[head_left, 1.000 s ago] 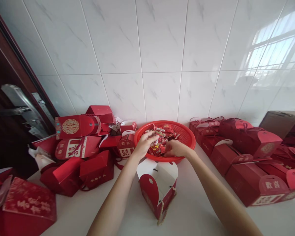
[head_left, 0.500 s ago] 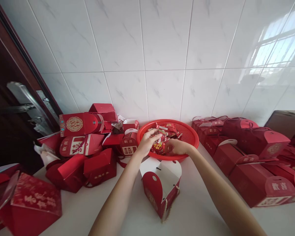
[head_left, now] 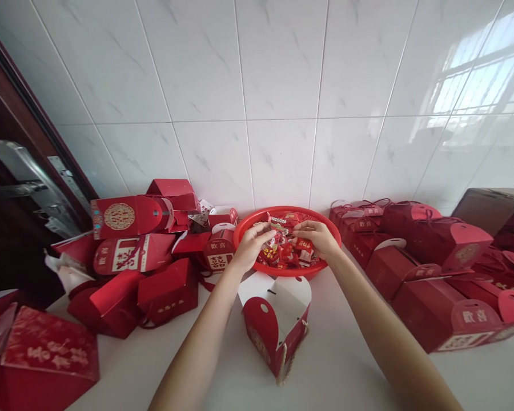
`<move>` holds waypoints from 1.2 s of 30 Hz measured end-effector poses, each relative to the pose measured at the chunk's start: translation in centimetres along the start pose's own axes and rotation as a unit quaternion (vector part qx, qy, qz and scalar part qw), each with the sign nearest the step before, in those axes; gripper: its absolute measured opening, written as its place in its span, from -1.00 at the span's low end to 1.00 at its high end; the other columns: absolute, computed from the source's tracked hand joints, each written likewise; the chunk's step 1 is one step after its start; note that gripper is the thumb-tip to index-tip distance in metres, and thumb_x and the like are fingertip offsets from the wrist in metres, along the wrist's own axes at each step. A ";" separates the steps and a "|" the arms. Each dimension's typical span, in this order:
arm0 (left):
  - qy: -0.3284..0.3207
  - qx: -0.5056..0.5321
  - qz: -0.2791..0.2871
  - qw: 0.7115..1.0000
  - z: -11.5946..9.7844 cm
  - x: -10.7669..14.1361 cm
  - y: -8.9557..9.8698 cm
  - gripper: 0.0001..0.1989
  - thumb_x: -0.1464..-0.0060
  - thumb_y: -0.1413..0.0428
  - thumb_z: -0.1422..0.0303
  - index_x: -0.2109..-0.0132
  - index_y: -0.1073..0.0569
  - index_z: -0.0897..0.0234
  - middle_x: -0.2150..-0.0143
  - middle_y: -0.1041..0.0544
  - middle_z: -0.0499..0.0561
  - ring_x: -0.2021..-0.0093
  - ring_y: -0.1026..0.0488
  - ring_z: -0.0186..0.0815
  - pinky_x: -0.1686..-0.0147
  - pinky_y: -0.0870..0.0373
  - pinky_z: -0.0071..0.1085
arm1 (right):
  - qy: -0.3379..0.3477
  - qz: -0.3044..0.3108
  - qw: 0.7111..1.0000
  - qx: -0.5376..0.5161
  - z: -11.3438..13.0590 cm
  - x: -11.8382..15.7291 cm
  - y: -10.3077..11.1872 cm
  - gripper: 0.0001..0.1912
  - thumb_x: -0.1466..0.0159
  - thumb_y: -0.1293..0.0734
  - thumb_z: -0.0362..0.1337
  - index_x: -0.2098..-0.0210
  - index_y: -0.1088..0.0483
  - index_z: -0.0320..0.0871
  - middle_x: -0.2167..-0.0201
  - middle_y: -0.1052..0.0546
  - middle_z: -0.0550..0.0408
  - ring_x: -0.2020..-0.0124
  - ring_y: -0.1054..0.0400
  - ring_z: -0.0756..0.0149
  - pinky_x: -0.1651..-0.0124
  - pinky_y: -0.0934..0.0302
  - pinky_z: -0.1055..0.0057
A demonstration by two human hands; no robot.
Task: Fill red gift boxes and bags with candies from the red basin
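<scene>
A red plastic basket [head_left: 334,225] against the tiled wall holds wrapped candies [head_left: 285,254], mostly in red wrappers. Over its left side reaches my left hand [head_left: 253,244], fingers stretched toward the middle and their tips close to the candies. Opposite it, my right hand [head_left: 319,237] is inside the right rim, its fingers extended leftward over the candies and its thumb apart from them. I see no candy clearly gripped by either hand. Between my forearms an open red gift box [head_left: 263,325] with a white inside and a rope handle stands in front of the basket.
Several closed or folded red gift boxes [head_left: 167,291] are heaped on the left, near a dark door [head_left: 8,228] with a metal handle. More red boxes [head_left: 428,308] are stacked on the right. A brown carton [head_left: 488,208] is at the far right on the white table [head_left: 325,354].
My right hand has come up and rightward from among the candies, uncovering more of them. My left hand stays over the basket's left side. The whole view has shifted slightly.
</scene>
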State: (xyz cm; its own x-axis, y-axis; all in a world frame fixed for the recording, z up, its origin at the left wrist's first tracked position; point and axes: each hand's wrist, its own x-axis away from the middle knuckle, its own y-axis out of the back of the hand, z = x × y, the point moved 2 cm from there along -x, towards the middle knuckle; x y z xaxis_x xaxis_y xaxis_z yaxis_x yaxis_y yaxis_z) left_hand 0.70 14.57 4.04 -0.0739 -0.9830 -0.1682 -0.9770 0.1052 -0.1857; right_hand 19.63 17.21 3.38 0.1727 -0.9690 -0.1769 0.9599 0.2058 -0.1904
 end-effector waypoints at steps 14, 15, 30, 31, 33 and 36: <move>0.012 0.014 0.103 0.995 -0.9 0.9 0.1 -0.69 0.14 -0.39 0.28 0.20 -0.61 0.23 0.23 -0.52 -0.05 0.30 -0.39 -0.40 0.32 -0.30 -0.49 | 0.179 -0.163 0.966 0.095 1.1 0.9 -4.9 -0.84 -0.15 -0.35 -0.16 0.38 -0.34 -0.11 0.34 -0.55 0.05 0.34 -0.46 0.26 0.29 -0.34 0.36; 0.014 0.022 0.101 0.995 -0.9 0.9 0.1 -0.69 0.15 -0.40 0.29 0.20 -0.61 0.23 0.26 -0.52 -0.06 0.33 -0.37 -0.42 0.33 -0.29 -0.49 | 0.186 -0.158 0.962 0.125 1.1 1.0 -5.3 -0.86 -0.18 -0.32 -0.17 0.37 -0.33 -0.10 0.34 -0.55 0.05 0.34 -0.45 0.26 0.30 -0.33 0.37; -0.034 0.096 -0.021 0.995 -0.6 -0.4 0.2 -0.90 0.13 -0.15 0.36 0.37 -0.51 0.19 0.37 -0.55 -0.02 0.26 -0.48 -0.23 0.21 -0.40 -0.31 | -0.040 0.162 0.842 0.514 0.0 -0.5 -2.9 -0.77 0.13 -0.53 -0.36 0.56 -0.38 -0.12 0.54 -0.49 0.11 0.42 -0.42 0.17 0.35 -0.23 0.36; -0.033 0.099 -0.025 0.994 -0.5 -0.4 0.3 -0.91 0.13 -0.15 0.36 0.38 -0.51 0.19 0.38 -0.54 -0.03 0.27 -0.47 -0.24 0.21 -0.40 -0.32 | -0.061 0.171 0.826 0.534 -0.3 -0.4 -2.8 -0.73 0.17 -0.53 -0.37 0.62 -0.34 -0.13 0.59 -0.45 0.11 0.45 -0.41 0.16 0.37 -0.22 0.35; -0.030 0.105 -0.033 0.994 -0.4 -0.5 0.4 -0.93 0.12 -0.14 0.37 0.39 -0.49 0.19 0.39 -0.52 -0.03 0.29 -0.46 -0.27 0.19 -0.40 -0.32 | -0.087 0.181 0.803 0.561 -0.6 -0.2 -2.8 -0.74 0.18 -0.51 -0.40 0.65 -0.32 -0.13 0.61 -0.44 0.09 0.45 -0.41 0.13 0.38 -0.20 0.34; -0.027 0.108 -0.043 0.993 -0.2 -0.6 0.5 -0.93 0.09 -0.12 0.36 0.38 -0.48 0.20 0.37 -0.51 -0.02 0.29 -0.44 -0.29 0.18 -0.40 -0.32 | -0.096 0.193 0.790 0.573 -0.6 0.0 -3.0 -0.80 0.15 -0.46 -0.43 0.56 -0.38 -0.11 0.52 -0.52 0.06 0.41 -0.44 0.12 0.38 -0.20 0.35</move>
State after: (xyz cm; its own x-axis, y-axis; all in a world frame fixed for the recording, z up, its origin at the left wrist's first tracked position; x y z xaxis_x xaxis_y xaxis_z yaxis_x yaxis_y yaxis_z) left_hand 0.17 15.16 4.27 0.0238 -0.9809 -0.1933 -0.9127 0.0576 -0.4045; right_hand 16.59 16.69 3.38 0.4257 -0.8901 0.1626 0.3777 0.3381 0.8620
